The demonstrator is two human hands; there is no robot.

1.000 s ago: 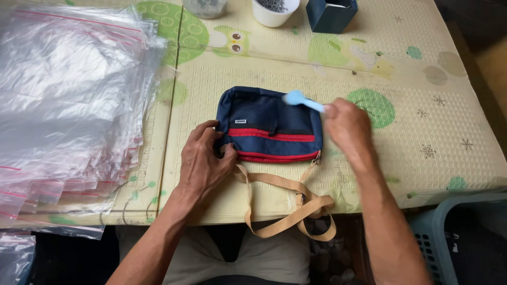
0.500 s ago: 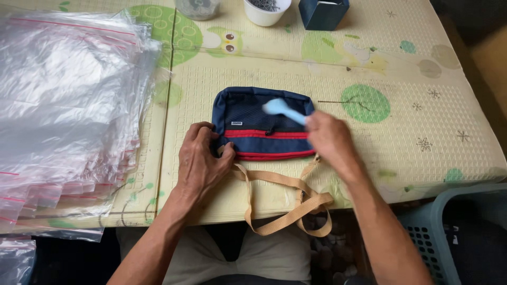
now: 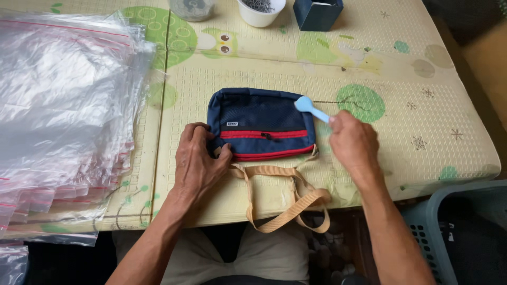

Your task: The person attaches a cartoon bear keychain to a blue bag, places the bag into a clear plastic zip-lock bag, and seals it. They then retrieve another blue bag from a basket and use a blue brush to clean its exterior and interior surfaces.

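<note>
At the far left, a thick stack of clear plastic bags with thin red seal lines lies spread over the tabletop, which is covered by a pale yellow mat printed with green circles and an owl. Just right of that stack, the left hand rests palm down on the mat, its fingers curled against the lower left corner of a navy pouch; the grip is a loose press on the fabric edge rather than a closed fist. The pouch lies flat near the middle of the tabletop, its front face up, with two red zip bands running across its lower part. A tan strap trails from its bottom edge toward the person and loops over the tabletop's near rim. At the pouch's upper right corner sits the head of a light blue brush, touching the fabric; its handle runs down and right into the right hand, whose grip is clenched around it. Along the far edge stand a clear jar, a white cup and a dark blue box, well apart from the pouch. At the lower right, beside the tabletop, is a grey-blue plastic basket.
</note>
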